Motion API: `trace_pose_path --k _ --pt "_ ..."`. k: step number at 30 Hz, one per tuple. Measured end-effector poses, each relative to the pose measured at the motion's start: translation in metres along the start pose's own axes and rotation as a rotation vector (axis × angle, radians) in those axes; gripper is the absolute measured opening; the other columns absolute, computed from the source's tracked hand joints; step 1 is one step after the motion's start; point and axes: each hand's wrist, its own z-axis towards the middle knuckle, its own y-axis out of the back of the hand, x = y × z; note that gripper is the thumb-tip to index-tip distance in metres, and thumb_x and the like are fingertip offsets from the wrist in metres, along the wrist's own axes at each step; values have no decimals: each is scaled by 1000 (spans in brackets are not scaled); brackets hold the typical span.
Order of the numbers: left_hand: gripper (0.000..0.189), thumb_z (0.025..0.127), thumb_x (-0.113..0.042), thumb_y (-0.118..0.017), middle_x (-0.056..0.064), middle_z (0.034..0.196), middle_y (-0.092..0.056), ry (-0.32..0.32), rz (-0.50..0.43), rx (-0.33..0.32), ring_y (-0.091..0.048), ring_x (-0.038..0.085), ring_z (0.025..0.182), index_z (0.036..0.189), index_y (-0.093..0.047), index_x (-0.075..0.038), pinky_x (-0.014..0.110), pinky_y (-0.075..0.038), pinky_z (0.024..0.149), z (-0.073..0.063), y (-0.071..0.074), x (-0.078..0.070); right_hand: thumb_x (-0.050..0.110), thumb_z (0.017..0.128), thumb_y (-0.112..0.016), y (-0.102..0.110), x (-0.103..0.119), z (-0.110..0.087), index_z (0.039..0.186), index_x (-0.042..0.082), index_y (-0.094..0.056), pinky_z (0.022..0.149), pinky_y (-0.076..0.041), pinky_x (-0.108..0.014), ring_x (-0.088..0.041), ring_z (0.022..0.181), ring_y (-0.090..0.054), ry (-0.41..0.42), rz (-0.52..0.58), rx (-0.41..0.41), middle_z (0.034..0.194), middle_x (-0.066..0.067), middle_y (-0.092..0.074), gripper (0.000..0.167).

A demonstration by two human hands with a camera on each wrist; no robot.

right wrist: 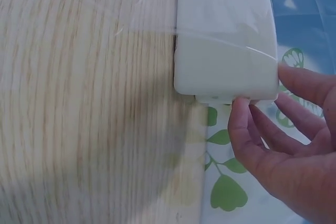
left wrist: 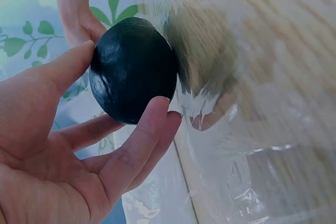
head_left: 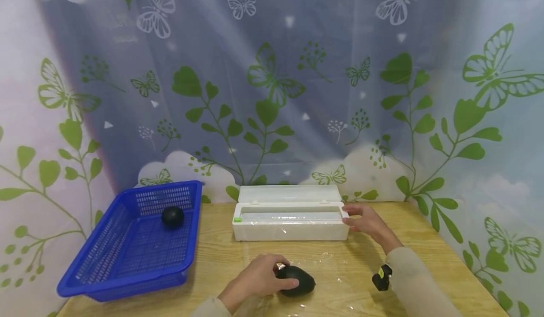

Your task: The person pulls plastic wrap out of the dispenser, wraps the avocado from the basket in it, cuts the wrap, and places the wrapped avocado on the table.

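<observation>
My left hand (head_left: 259,277) grips a dark avocado (head_left: 301,281) at the front middle of the table, thumb on the near side and fingers around the far side. In the left wrist view the avocado (left wrist: 131,72) sits against clear cling film (left wrist: 262,177) spread over the wood. Behind it stands a white cling film dispenser (head_left: 293,232) with its lid raised, and film runs forward from it. My right hand (head_left: 369,225) holds the dispenser's right end. The right wrist view has thumb and fingertips at that end's corners.
At the left is a blue plastic basket (head_left: 127,280) with another dark round fruit (head_left: 172,217) inside. A small green slider (head_left: 237,219) sits at the dispenser's left end. A patterned curtain (head_left: 272,132) hangs right behind the wooden table (head_left: 216,255).
</observation>
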Motion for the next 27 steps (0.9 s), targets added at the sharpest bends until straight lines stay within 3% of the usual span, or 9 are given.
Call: trace_pose_path --k 6,13,20,27 --pt "55 85 -46 -82 3 94 -70 4 -1 1 -57 11 81 125 -71 -9 30 -50 68 1 1 -1 7 102 -61 -1 7 -5 145 -14 -45 95 -60 -50 -45 121 -62 31 -66 -6 144 -41 -46 51" --pt "54 84 -46 -83 3 97 -70 16 18 -27 -61 16 87 125 -70 -13 34 -52 71 -2 6 3 18 103 -62 4 24 -20 142 -5 -54 90 -60 -51 -51 122 -61 78 -292 -103 150 -34 -48 46" --pt "57 85 -42 -83 9 104 -73 4 32 -31 -65 25 96 128 -69 -9 40 -55 77 -2 13 6 16 100 -67 3 40 -33 137 -2 -60 85 -62 -49 -49 120 -63 164 -314 -75 149 -32 -49 42" --pt "56 84 -39 -84 11 104 -72 -28 26 -32 -67 15 82 127 -69 -6 33 -54 69 -4 17 7 12 96 -71 -7 49 -49 131 -3 -64 78 -63 -42 -42 111 -68 258 -333 -30 140 -30 -59 39"
